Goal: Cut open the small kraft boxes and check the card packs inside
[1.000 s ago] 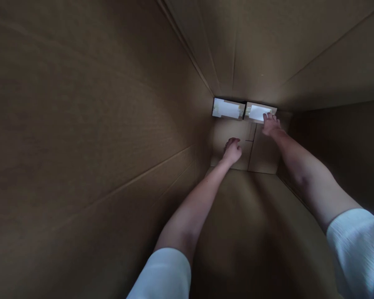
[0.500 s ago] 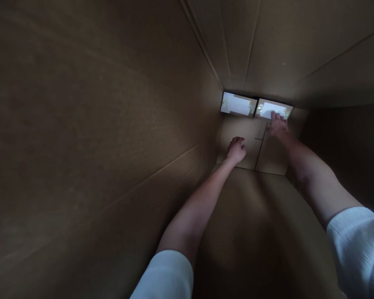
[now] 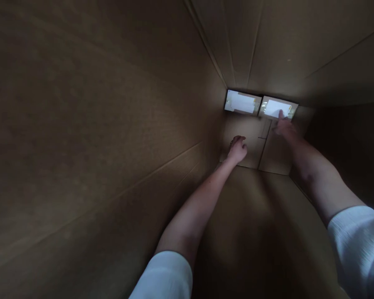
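Note:
Deep inside a large cardboard carton (image 3: 137,124), two small cardboard boxes with white labels lie side by side at the far edge of its bottom. My right hand (image 3: 284,126) is at the near edge of the right small box (image 3: 272,109); its index finger stretches onto the label, the other fingers are partly hidden, and it holds nothing. Over the carton's floor (image 3: 249,126), below the left small box (image 3: 240,102), hovers my left hand (image 3: 237,149), its fingers loosely bent, thumb apart, nothing in it.
Tall carton walls close in on all sides, the left wall (image 3: 112,174) nearest to my left arm. Flaps meet at a seam (image 3: 263,153) in the carton's bottom. The near wall (image 3: 246,216) and the right side (image 3: 349,145) lie in shadow.
My right hand has drawn back slightly from the right small box, leaving mainly the index finger over its label. The view has shifted a little; my left hand looks nearly the same.

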`<state>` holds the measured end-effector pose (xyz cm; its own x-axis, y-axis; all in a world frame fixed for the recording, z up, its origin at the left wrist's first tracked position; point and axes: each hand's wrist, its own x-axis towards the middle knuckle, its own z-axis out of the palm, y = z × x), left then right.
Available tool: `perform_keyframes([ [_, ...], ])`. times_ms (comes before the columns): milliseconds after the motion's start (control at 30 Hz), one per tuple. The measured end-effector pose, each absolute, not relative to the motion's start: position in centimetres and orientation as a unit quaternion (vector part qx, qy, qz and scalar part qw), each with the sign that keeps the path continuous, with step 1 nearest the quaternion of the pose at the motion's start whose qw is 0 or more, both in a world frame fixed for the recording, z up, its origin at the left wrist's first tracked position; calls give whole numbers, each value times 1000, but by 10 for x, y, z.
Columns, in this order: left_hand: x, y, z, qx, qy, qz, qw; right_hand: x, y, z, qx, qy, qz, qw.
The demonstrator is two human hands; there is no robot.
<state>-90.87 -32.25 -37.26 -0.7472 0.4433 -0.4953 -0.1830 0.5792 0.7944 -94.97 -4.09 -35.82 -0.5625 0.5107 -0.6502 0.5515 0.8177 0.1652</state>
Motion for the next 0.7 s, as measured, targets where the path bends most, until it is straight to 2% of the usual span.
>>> perform_keyframes([
  [167,-912,-325,-374,80,822,443,350,-950,-26,-369,203,935,85,279],
  [333,-911,-322,-376,77,821,441,355,-962,0,-378,146,938,86,302],
  [433,-910,-320,-375,77,819,440,360,-956,3,-380,167,936,65,303],
  [700,-909,-324,-375,85,821,431,365,-914,-27,-402,318,923,-2,219],
])
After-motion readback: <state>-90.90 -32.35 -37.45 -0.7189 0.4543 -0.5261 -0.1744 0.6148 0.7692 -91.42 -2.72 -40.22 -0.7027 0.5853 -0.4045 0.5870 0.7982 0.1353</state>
